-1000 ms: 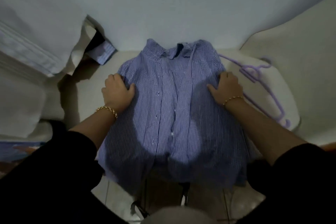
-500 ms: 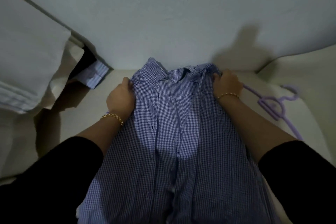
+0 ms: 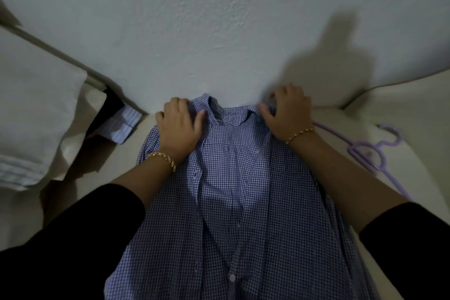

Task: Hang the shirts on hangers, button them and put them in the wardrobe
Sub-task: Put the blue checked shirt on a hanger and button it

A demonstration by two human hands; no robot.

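Blue checked shirt [image 3: 233, 202] shoulders pinned under both palms, left hand [image 3: 179, 126] and right hand [image 3: 287, 112], each grip released

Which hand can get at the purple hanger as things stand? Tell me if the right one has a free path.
Probably yes. The right hand rests on the checked shirt's shoulder, and the purple hanger lies bare on the pale surface just to its right, nothing between them. It would have to let go of the shirt first.

A blue-and-white checked button-up shirt [image 3: 233, 202] lies front-up on a cream surface [image 3: 389, 214], its collar at the far edge against the pale wall [image 3: 219, 31]. The left hand [image 3: 179, 126] and right hand [image 3: 287, 112] press its shoulders beside the collar. A lilac plastic hanger [image 3: 367, 151] lies right of the shirt.
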